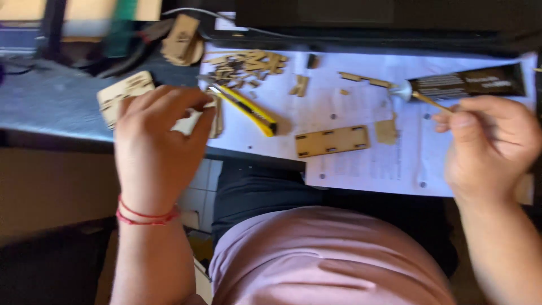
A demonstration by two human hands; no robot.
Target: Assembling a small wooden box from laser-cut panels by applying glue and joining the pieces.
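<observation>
Head view, looking down over the lap to the desk [51, 107]. The left hand [155, 144], a red cord at its wrist, has its fingers curled and pinched together on pale wooden panels [216, 116] at the desk's near edge; just how they are gripped is blurred. The right hand [491, 144] pinches a thin stick [432, 103] between thumb and fingers, its far tip touching the silver neck of a black glue tube [466, 83] that lies on the paper sheets [367, 164]. Between the hands lie a yellow knife [245, 107] and a slotted rectangular panel [332, 140], flat and apart from everything else, with a small square piece [386, 131] just beside it. A heap of small cut parts [245, 66] and a few strips [364, 79] remain loose farther back; another panel [121, 93] lies to the left. Judged from this layout, assembly is at an early stage: most parts are unjoined, and glue is only now being taken up on the stick
</observation>
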